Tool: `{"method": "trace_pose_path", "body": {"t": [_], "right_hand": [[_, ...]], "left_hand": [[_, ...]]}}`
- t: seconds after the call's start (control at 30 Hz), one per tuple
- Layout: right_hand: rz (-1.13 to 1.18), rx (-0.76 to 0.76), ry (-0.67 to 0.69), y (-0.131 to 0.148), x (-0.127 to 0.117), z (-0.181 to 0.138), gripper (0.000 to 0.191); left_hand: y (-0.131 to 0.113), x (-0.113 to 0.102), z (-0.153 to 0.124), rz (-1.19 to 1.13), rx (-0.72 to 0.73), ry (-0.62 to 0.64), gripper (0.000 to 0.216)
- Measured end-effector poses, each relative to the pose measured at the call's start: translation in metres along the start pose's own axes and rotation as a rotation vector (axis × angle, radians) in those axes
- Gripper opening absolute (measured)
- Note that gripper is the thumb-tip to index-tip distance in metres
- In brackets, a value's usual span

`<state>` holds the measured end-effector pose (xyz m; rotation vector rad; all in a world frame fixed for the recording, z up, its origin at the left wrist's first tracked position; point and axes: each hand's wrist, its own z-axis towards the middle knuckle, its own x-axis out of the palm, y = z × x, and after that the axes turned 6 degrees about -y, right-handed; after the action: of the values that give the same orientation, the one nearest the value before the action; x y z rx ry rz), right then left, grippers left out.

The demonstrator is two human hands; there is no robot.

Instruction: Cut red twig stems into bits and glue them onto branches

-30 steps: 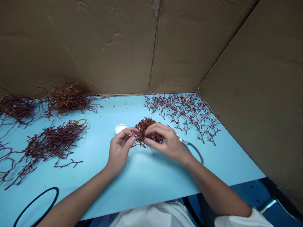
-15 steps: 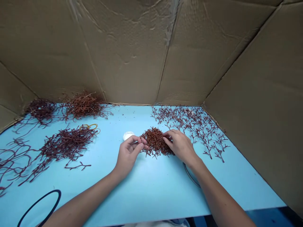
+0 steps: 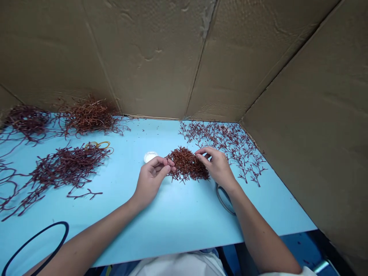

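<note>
Touching sprigs point(image 3: 188, 165); left hand point(image 3: 151, 179), right hand point(image 3: 218, 168)

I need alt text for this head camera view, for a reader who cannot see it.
The left hand and right hand touch a clump of reddish-brown branching sprigs on a light blue table. Other piles of sprigs lie to the left, loose sprigs spread to the right, and a scissors handle lies by the right wrist; cardboard walls stand behind.

The right hand point(image 3: 218, 167) has slid off the twig clump point(image 3: 186, 165) to its edge.
</note>
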<state>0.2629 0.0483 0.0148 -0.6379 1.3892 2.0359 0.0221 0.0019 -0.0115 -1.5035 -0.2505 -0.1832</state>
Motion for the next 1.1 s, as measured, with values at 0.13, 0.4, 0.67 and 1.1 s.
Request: {"method": "trace_pose_path", "body": {"t": [0.13, 0.4, 0.67, 1.1], "right_hand": [[0.139, 0.080, -0.031, 0.000, 0.000, 0.002, 0.016], [0.563, 0.320, 0.049, -0.002, 0.011, 0.003, 0.035], [0.739, 0.384, 0.042, 0.008, 0.020, -0.002, 0.033], [1.172, 0.462, 0.276, 0.050, 0.040, -0.040, 0.012]], "left_hand": [[0.000, 0.000, 0.001, 0.012, 0.013, 0.000, 0.020], [0.000, -0.001, 0.001, 0.036, 0.013, 0.015, 0.019], [0.001, -0.001, 0.001, 0.019, 0.011, 0.016, 0.019], [0.001, 0.002, -0.010, 0.169, 0.176, 0.105, 0.007]]}}
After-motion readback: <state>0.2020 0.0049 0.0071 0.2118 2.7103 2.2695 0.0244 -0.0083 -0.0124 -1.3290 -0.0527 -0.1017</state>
